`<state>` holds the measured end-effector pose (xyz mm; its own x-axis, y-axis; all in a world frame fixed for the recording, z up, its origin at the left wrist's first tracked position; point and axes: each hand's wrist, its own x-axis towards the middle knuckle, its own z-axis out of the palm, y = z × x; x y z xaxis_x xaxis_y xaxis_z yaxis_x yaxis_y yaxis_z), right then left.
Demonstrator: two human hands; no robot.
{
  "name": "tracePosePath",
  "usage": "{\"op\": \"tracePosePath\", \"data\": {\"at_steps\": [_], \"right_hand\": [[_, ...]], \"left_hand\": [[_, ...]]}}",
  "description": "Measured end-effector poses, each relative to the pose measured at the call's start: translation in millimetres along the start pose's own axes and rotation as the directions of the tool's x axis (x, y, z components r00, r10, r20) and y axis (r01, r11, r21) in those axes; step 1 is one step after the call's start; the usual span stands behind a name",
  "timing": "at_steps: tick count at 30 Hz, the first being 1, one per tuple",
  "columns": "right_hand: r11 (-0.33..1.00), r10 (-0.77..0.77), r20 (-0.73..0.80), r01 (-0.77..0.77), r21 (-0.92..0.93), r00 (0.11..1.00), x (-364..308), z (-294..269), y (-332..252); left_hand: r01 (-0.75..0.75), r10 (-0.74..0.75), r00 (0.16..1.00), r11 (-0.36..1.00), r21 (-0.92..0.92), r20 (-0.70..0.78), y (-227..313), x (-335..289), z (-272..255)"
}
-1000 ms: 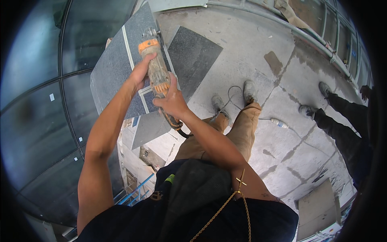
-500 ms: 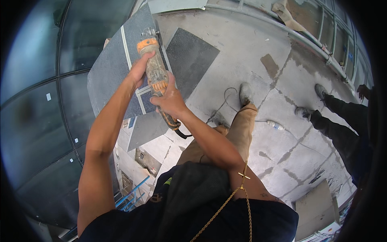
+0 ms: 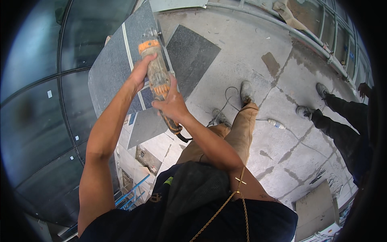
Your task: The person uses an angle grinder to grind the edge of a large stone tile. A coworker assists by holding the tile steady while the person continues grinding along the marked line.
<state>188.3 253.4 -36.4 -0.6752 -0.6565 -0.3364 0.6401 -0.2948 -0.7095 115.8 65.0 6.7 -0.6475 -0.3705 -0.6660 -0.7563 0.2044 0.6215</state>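
A dusty grey-and-orange angle grinder (image 3: pixel 158 71) is held in both hands, its head end pointing away from me over a grey slab (image 3: pixel 105 70). My left hand (image 3: pixel 142 71) is closed around the body just behind the orange collar. Farther back, my right hand (image 3: pixel 174 104) grips the rear handle, where a black cord comes out. The grinder's head (image 3: pixel 151 34) is near the slab's right edge; its disc is too unclear to make out, so I cannot tell whether it touches. White strips (image 3: pixel 127 45) run along the slab.
Another dark slab (image 3: pixel 192 52) lies to the right, and a smaller grey piece (image 3: pixel 147 128) nearer me. A cord with a connector (image 3: pixel 276 124) crosses the concrete floor. Glass panels (image 3: pixel 32 109) stand at left, metal railing (image 3: pixel 306 37) at far right. Another person's legs (image 3: pixel 336 125) are at right.
Both hands keep their grip on the grinder, which has barely shifted. The cross on my neck chain has swung slightly left.
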Motion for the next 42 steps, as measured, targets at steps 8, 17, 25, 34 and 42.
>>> {"op": "tracePosePath", "data": {"at_steps": [8,17,25,34,42], "right_hand": [[1.000,0.019,0.010,-0.019,-0.007,1.000,-1.2,0.3,-0.6],[1.000,-0.011,-0.002,0.011,-0.022,1.000,14.2,1.7,8.7],[0.998,-0.070,-0.038,0.070,0.000,0.997,33.7,3.9,13.2],[1.000,0.009,-0.001,-0.009,0.015,1.000,20.3,1.1,1.7],[1.000,-0.007,0.008,0.007,0.009,1.000,1.8,1.6,8.7]], "left_hand": [[0.014,-0.014,1.000,0.999,-0.034,-0.002,-4.8,1.7,-4.5],[0.008,-0.008,1.000,1.000,-0.001,-0.020,-1.9,9.5,-9.1],[-0.001,0.005,0.999,0.997,0.079,-0.045,6.3,22.5,-11.9],[-0.010,0.011,1.000,0.999,0.053,-0.010,5.3,16.2,-9.8],[-0.005,0.004,1.000,1.000,0.010,0.006,-0.8,-3.9,-0.1]]}}
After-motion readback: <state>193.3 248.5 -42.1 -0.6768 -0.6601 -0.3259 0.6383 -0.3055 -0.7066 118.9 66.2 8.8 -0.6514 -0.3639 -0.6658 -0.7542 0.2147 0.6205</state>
